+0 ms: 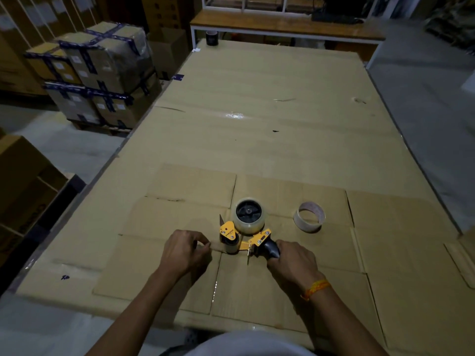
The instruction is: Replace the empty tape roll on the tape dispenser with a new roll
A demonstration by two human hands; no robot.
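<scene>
A yellow tape dispenser [253, 237] lies on the cardboard-covered table [257, 124] near the front. A full clear tape roll [248, 214] sits on its black hub. My right hand [293, 260] is closed around the black handle. My left hand [185, 250] pinches the clear tape end, drawn out to the left past the dispenser's front roller. An empty tape core [309, 216], a thin pale ring, lies on the table to the right of the dispenser.
A flattened cardboard box [180, 201] lies under the dispenser. A dark tape roll [212, 38] stands at the table's far left corner. Stacked taped cartons [95, 73] sit on the floor at left, and a wooden bench [282, 24] stands behind the table.
</scene>
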